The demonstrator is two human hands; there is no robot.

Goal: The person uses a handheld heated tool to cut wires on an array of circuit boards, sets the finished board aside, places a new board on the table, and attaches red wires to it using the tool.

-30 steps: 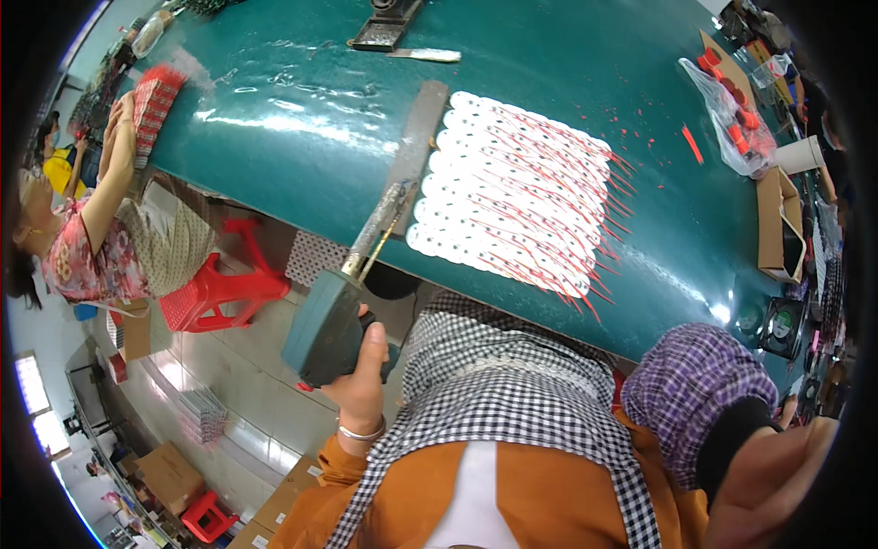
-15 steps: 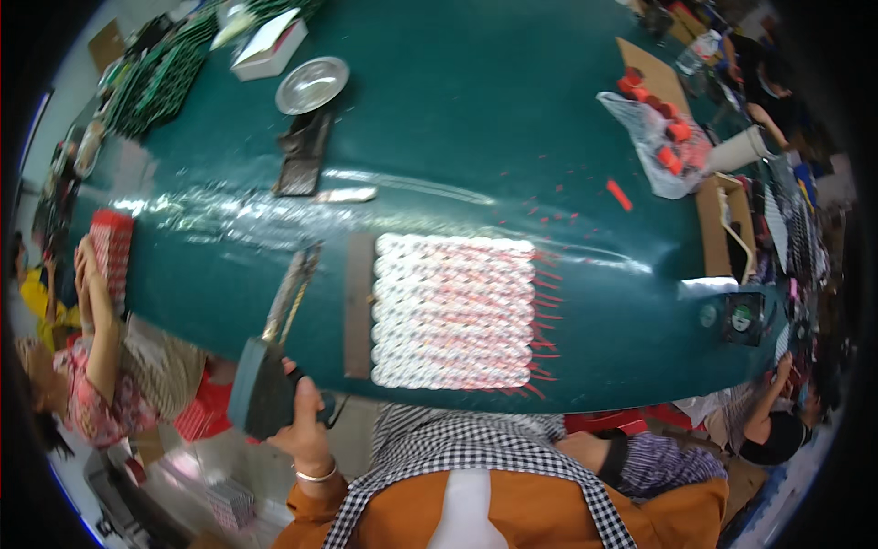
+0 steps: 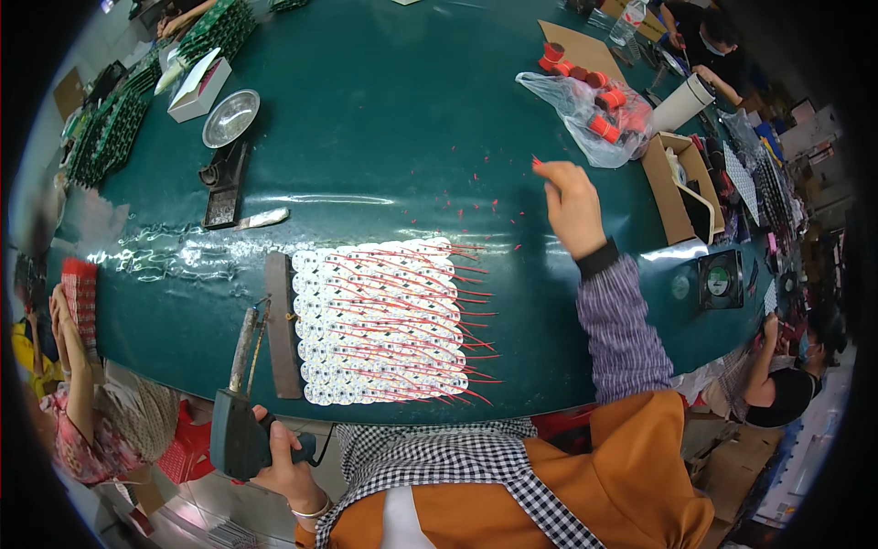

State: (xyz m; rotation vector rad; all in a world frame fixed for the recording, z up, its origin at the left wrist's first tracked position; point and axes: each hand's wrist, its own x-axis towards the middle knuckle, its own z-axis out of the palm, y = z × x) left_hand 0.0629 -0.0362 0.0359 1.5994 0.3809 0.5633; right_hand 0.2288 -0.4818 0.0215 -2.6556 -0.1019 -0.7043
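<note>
My left hand [image 3: 288, 471] is closed around the handle of a green soldering gun [image 3: 240, 430], low at the table's near edge. Its metal tip points up toward the dark bar [image 3: 283, 325] along the left side of a panel of white round circuit boards [image 3: 380, 320]. Thin red wires run across the panel, and their loose ends stick out past its right edge. Beyond the panel to the right, my right hand [image 3: 574, 206] pinches a small bunch of short red wires [image 3: 537, 161] over the green table; the fingers hide most of it.
A clear bag with red wire spools [image 3: 604, 128] and an open cardboard box [image 3: 681, 188] lie at the right. A metal dish [image 3: 231, 119], a black tray [image 3: 226, 188] and a white carton [image 3: 199, 91] stand far left. Co-workers sit on both sides.
My right hand has come up from my lap over the table and taken the red wire bunch that lay there. The view has shifted; my left hand still holds the soldering gun.
</note>
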